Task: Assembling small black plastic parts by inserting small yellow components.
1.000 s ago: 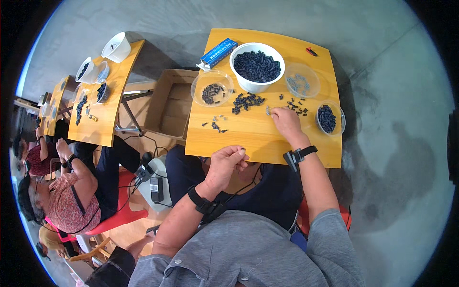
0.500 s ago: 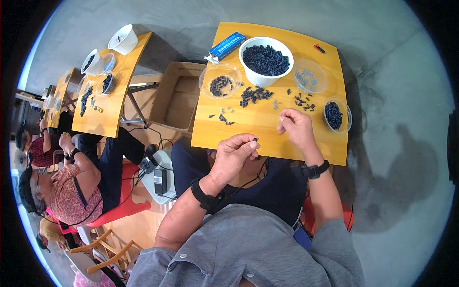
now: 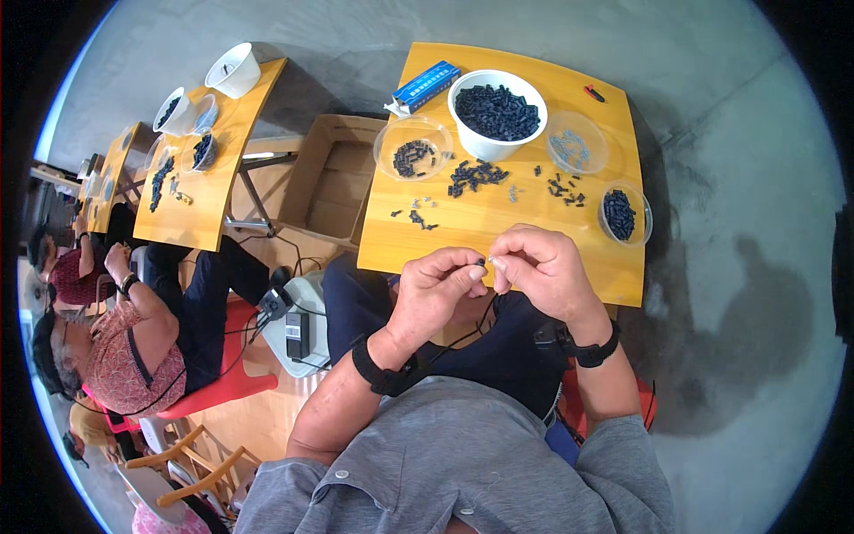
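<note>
Just past the table's near edge, my left hand (image 3: pixel 433 294) pinches a small black plastic piece (image 3: pixel 481 262) between thumb and forefinger. My right hand (image 3: pixel 547 274) is closed in a pinch beside it, on a tiny silvery metal piece (image 3: pixel 492 259); the two fingertips almost meet. On the table beyond lie a heap of black plastic pieces (image 3: pixel 478 177), a few metal bits (image 3: pixel 513 193) and a looser scatter of black pieces (image 3: pixel 566 188). More dark pieces (image 3: pixel 419 218) lie at the left with small metal parts near them.
A white bucket (image 3: pixel 459 84) full of black pieces stands on the wooden table (image 3: pixel 614 267). Around it are clear tubs (image 3: pixel 381 153), a blue box (image 3: pixel 427 86) and a red-black tool (image 3: pixel 594 93). Left are a cardboard box (image 3: pixel 298 200) and a seated person (image 3: pixel 133 360).
My right hand has moved left and nearer to me, from above the table to my left hand's fingertips. The left hand keeps its pinch on the black piece.
</note>
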The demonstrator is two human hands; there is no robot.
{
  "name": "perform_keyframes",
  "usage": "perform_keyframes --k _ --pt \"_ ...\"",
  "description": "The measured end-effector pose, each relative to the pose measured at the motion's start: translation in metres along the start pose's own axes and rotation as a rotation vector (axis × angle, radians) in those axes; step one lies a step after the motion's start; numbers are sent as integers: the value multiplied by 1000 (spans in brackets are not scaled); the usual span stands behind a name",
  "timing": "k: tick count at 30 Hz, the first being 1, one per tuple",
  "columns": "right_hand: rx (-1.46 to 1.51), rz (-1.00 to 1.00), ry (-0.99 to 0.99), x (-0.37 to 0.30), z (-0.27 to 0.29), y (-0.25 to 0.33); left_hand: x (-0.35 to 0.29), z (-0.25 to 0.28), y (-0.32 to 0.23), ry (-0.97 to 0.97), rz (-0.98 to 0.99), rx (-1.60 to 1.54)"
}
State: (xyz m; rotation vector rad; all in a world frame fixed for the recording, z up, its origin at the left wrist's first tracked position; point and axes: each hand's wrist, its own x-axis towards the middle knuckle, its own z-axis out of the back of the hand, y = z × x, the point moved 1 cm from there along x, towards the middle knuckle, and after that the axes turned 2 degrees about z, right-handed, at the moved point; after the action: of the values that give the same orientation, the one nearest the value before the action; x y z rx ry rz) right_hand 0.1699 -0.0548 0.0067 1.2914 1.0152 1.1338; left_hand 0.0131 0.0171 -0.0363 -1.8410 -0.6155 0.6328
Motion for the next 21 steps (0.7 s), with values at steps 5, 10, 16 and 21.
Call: perform_keyframes --k 5,10,16,21 --pt "-131 125 28 2 -1 5 -1 -1 -1 14 -39 53" --pt "-179 144 51 3 -2 9 0 0 -3 8 -66 72" --pt "-328 100 117 6 -1 13 0 0 -6 -12 -16 97" --pt "-452 182 216 13 1 23 -1 3 -6 15 -15 177"
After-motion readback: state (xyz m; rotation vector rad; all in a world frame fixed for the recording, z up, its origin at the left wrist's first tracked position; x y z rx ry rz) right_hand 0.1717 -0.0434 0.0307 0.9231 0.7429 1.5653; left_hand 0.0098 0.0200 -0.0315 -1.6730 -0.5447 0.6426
